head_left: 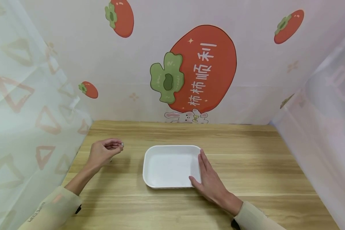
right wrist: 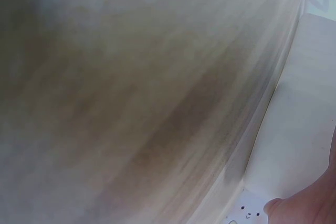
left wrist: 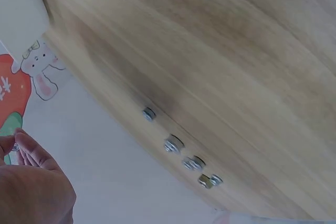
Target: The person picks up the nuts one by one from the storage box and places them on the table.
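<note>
In the head view my left hand (head_left: pixel 102 153) is raised above the table, left of a white tray (head_left: pixel 172 184). Its thumb and fingertips pinch a small silvery metal piece (head_left: pixel 122 144), too small to tell its exact kind. At the tray's right end, my right hand (head_left: pixel 211 182) holds the near corner, thumb over the rim and fingers extended along the right wall. The left wrist view shows several small metal fasteners on the table, among them a silvery one (left wrist: pixel 149 114), a larger stack (left wrist: pixel 173 144) and a brass-coloured piece (left wrist: pixel 205 181).
The wooden table (head_left: pixel 247 166) meets a printed back curtain (head_left: pixel 256 95) with persimmon pictures. Pale side curtains stand left (head_left: pixel 23 127) and right (head_left: pixel 327 134). Inside the tray only bare white floor shows.
</note>
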Available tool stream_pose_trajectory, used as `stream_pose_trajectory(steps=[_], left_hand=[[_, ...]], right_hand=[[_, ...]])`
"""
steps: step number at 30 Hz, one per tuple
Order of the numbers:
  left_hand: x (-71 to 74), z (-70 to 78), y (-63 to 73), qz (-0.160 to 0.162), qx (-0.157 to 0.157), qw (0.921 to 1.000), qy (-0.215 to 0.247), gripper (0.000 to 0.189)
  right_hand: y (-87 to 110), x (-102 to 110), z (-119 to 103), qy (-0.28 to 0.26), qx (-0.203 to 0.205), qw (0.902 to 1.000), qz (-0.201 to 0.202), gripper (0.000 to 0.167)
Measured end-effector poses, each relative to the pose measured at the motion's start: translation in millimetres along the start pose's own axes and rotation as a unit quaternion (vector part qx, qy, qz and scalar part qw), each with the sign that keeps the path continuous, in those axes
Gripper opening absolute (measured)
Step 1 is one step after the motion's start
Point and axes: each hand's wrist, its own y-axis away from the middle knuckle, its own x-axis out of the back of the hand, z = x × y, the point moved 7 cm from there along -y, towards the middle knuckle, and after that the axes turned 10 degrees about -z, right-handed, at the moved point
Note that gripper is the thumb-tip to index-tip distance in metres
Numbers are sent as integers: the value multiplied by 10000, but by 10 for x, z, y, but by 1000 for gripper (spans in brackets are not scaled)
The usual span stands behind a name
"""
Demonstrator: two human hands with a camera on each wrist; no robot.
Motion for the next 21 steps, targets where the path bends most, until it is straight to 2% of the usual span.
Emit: stream_pose_trajectory(steps=[8, 14, 21], left_hand=[[223, -39, 30, 113, -114, 9994, -322, 25], [363, -60, 32, 184, -120, 9974, -679, 19], [472, -83, 31, 246, -160, 9918, -1243, 13]], right_hand=[[-1, -8, 5, 0, -40, 10000, -26, 99], [1, -7, 4, 21, -58, 10000, -28, 99], [-2, -4, -1, 30, -61, 10000, -41, 98]])
